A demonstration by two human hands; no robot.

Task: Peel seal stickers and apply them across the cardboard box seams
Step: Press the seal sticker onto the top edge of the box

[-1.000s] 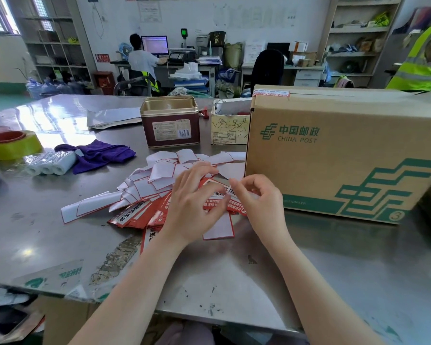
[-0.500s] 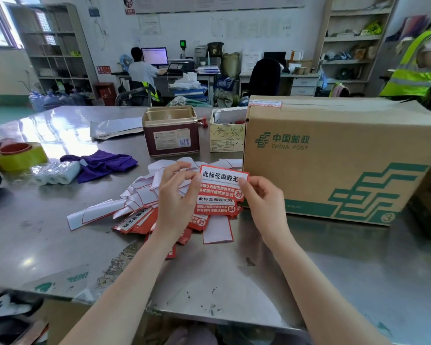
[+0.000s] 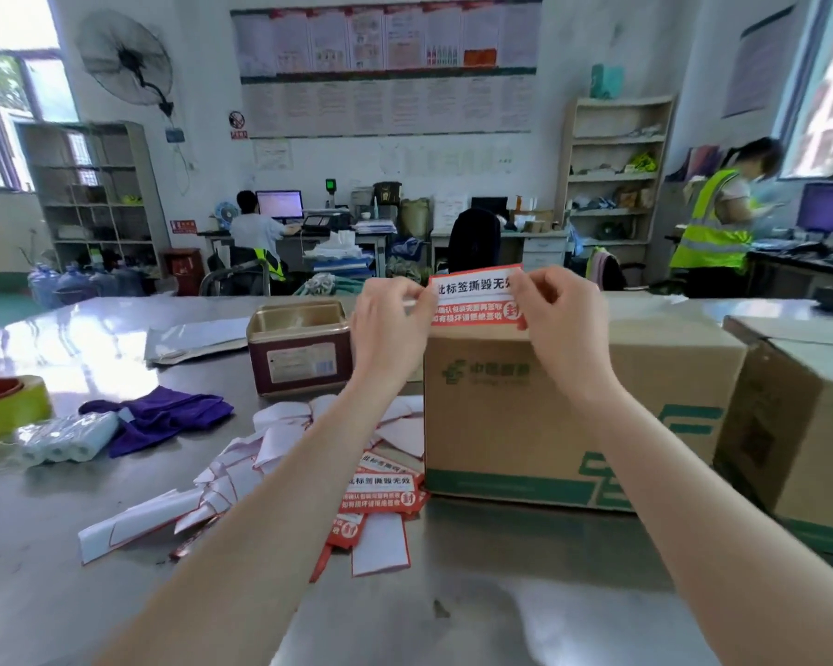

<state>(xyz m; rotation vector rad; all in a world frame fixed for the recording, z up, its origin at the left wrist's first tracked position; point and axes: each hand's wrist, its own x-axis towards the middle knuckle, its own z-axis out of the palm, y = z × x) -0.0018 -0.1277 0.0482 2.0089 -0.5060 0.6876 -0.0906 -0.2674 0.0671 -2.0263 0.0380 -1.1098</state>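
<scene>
A red and white seal sticker [image 3: 472, 295] is held up in the air above the near left top corner of the brown China Post cardboard box [image 3: 539, 415]. My left hand [image 3: 390, 324] pinches the sticker's left edge. My right hand [image 3: 559, 314] pinches its right edge. A heap of more seal stickers [image 3: 381, 492] and white peeled backing papers [image 3: 241, 468] lies on the steel table left of the box.
A second cardboard box [image 3: 799, 425] stands right of the first. On the table's left are a maroon tin [image 3: 299, 348], a purple cloth [image 3: 159, 415], a wrapped roll pack [image 3: 68, 437] and a yellow tape roll [image 3: 6, 406]. Two people work at desks behind.
Both hands picked a sticker out of the heap and raised it from table level to above the box's top corner. The camera tilted upward.
</scene>
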